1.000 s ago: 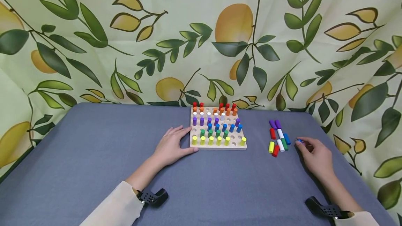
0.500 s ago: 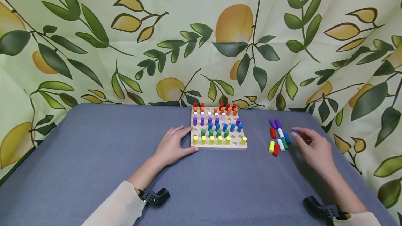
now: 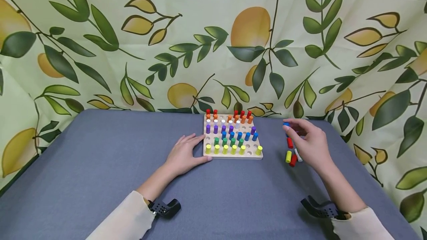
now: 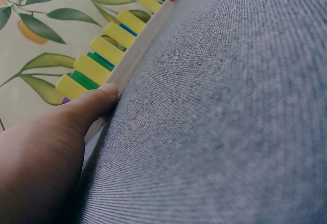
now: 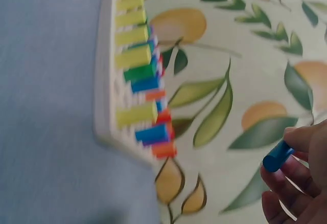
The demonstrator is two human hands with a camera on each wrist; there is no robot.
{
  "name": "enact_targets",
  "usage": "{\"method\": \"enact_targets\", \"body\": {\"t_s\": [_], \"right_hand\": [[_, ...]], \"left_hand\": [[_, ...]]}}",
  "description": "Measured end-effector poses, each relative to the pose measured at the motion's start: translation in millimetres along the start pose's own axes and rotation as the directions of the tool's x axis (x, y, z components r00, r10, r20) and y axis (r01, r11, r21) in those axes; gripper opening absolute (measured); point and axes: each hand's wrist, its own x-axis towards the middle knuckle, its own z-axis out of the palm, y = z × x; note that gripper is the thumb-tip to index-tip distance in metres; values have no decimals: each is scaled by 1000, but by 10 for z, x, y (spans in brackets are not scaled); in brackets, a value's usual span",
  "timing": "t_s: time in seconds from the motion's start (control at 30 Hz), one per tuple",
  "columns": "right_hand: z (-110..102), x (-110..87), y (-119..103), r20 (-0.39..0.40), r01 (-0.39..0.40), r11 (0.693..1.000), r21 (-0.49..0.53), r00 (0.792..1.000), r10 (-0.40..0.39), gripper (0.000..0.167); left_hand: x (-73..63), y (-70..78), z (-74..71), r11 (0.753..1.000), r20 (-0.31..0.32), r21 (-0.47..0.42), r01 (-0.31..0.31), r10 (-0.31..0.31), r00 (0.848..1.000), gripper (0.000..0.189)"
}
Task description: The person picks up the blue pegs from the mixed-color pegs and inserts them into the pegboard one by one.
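A wooden pegboard (image 3: 237, 156) stands at the back middle of the table with rows of coloured pegs: red, orange, white, purple, blue, green and yellow. Some of its holes have no peg. At its left side my left hand (image 3: 181, 156) touches the board, fingers extended; in the left wrist view the thumb (image 4: 99, 101) presses against the front edge beside the yellow pegs (image 4: 104, 47). My right hand (image 3: 310, 143) pinches a blue peg (image 5: 278, 156) between thumb and fingers. It is raised above the loose pegs to the board's right, hiding some of them.
Loose pegs lie right of the board: a red peg (image 3: 290, 143), a yellow peg (image 3: 288, 156), another red peg (image 3: 293, 160) and a partly covered white peg (image 3: 298, 155). A grey-blue cloth (image 3: 100, 166) covers the table. Behind hangs a leaf-and-fruit patterned curtain (image 3: 200, 6).
My right hand has lifted the blue peg off the right part of the table and moved left and away from me, over the loose pegs. My left hand stays at the board.
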Motion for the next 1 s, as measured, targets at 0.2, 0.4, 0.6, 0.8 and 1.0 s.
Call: {"method": "enact_targets", "body": {"t_s": [0.2, 0.4, 0.6, 0.8, 1.0], "right_hand": [[184, 121, -252, 27, 18, 998, 67, 999, -20, 26], [325, 251, -449, 28, 44, 991, 126, 998, -48, 28], [387, 445, -640, 48, 16, 975, 222, 998, -27, 30], [503, 592, -829, 32, 31, 952, 306, 999, -43, 29], [548, 619, -939, 34, 31, 941, 337, 998, -45, 26]], "left_hand": [[-5, -5, 1, 1000, 3, 1, 2, -2, 1000, 82], [-5, -12, 9, 1000, -1, -5, 1, -1, 1000, 82], [11, -30, 18, 1000, -6, -7, -1, 0, 1000, 83], [9, -39, 12, 1000, -1, -14, 8, -8, 1000, 83], [11, -16, 19, 1000, 1, -12, 4, -4, 1000, 82]]}}
